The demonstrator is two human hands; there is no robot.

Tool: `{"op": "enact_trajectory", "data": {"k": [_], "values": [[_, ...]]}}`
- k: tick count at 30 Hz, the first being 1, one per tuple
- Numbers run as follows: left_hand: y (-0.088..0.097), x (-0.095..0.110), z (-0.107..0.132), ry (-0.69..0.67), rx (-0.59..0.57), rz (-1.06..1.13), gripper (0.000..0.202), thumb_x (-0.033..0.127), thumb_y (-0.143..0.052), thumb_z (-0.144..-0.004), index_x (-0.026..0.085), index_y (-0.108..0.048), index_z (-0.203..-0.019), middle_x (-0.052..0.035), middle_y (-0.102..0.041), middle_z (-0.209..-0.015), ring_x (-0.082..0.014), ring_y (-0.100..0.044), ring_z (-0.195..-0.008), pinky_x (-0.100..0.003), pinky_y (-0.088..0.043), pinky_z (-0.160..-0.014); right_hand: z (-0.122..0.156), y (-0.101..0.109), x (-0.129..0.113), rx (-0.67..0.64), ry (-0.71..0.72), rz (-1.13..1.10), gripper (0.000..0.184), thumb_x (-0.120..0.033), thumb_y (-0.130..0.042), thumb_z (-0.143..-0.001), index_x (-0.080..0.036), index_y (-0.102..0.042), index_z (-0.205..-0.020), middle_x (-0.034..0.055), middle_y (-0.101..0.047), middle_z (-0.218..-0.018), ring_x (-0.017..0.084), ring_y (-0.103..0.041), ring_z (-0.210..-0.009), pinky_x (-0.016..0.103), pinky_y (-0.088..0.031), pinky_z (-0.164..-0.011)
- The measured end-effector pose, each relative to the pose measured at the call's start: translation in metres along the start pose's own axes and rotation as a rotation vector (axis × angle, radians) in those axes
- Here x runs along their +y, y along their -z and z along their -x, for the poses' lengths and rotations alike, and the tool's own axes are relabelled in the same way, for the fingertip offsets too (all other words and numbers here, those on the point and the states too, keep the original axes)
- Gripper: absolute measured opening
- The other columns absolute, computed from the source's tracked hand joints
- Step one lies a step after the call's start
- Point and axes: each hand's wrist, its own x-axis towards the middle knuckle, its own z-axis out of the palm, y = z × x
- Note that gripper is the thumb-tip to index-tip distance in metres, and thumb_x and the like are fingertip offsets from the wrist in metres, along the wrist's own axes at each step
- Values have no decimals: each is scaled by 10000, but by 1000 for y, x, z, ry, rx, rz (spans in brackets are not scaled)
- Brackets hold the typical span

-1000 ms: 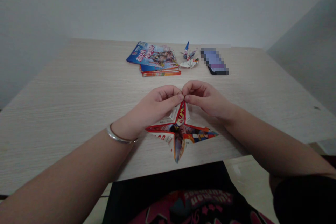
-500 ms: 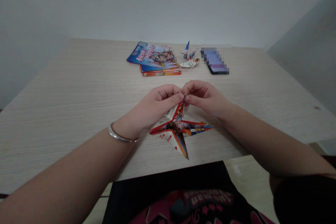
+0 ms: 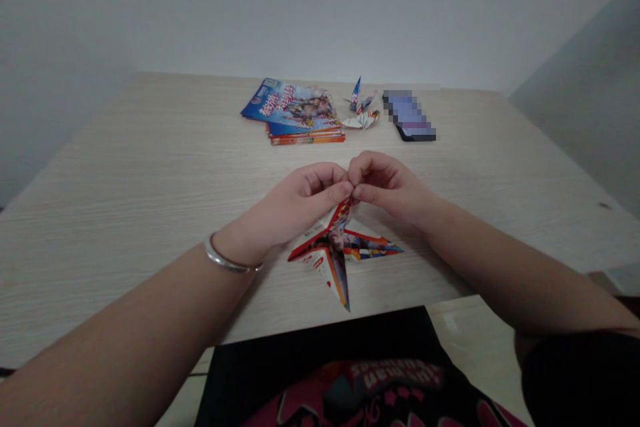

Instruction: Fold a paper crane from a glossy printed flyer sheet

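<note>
A star-shaped piece of folded paper (image 3: pixel 336 240), printed in red, white and other colours, is near the front of the table. Its far point is pinched by both hands; the other points stick out left, right and toward me. My left hand (image 3: pixel 311 199), below a silver bangle (image 3: pixel 229 260), grips that tip between thumb and curled fingers. Touching it from the other side, my right hand (image 3: pixel 389 185) pinches the same tip with thumb and fingers. The very end of the tip is hidden by the fingers.
Beyond my hands lies a stack of printed leaflets (image 3: pixel 295 110) with a blue cover on top. Beside it stands a folded paper crane (image 3: pixel 361 110), then a phone (image 3: pixel 410 117) with a blurred screen. A pale wall (image 3: pixel 320 7) rises behind the wooden table (image 3: pixel 150 167).
The paper star has tilted slightly: its near point has swung left and toward me. Both hands keep pinching the far tip and have barely shifted.
</note>
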Motion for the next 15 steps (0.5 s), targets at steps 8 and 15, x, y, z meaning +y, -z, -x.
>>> {"op": "enact_trajectory", "data": {"k": [8,15], "values": [[3,-6,-4,97,-13,64,441,572,-777,-805,173,-591,-803,45,-519,-664,-83,-429,-568,-205,-349,-517,2,-3,0,72,123,81,227,-354,-787,-881,-218,-606,-870,-53,-579,-751,83,-525,-658,216,-454,-605],[6,-8,-7,-44,85,-134,292,403,-704,-877,181,-584,-730,44,-510,-650,-89,-434,-574,-219,-368,-542,2,-7,0,127,-3,145,248,-351,-801,-835,-222,-594,-881,-49,-602,-774,92,-556,-677,238,-482,-617]]}}
